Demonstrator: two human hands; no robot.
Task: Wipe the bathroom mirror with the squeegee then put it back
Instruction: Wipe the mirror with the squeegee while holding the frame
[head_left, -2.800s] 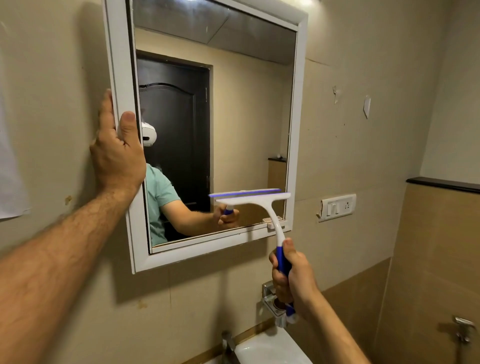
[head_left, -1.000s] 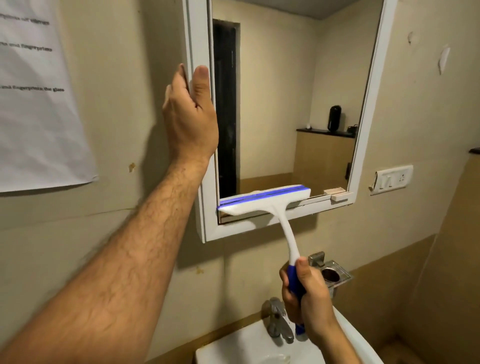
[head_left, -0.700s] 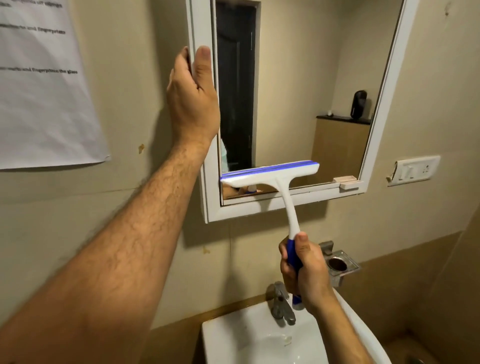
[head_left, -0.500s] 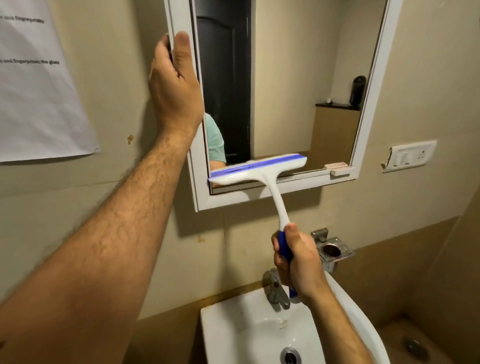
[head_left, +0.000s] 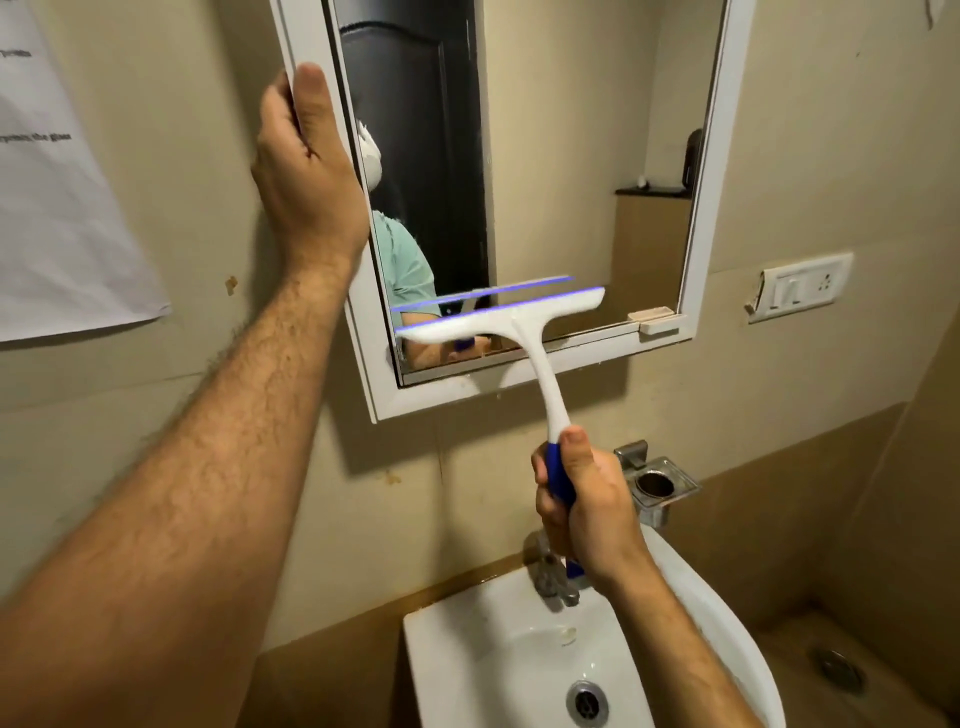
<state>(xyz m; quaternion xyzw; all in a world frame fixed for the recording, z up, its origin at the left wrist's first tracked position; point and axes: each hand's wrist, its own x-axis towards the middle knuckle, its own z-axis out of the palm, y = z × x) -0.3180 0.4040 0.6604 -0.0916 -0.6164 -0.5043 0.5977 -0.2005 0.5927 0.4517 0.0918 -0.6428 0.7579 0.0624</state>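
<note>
Head view: right hand (head_left: 587, 499) fingers grip white, blue-handled squeegee (head_left: 511, 325); left hand (head_left: 306, 166) fingers clasp mirror (head_left: 571, 156) frame.

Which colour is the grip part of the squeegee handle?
Blue; the rest of the squeegee is white. The head view shows it best, in the right hand.

We see a white squeegee (head_left: 511, 322) with blue blade edge and blue grip, a white-framed mirror (head_left: 711, 171), a white basin (head_left: 467, 670), beige walls (head_left: 831, 156), and an apparently dark-brown reflected door (head_left: 415, 130).
</note>
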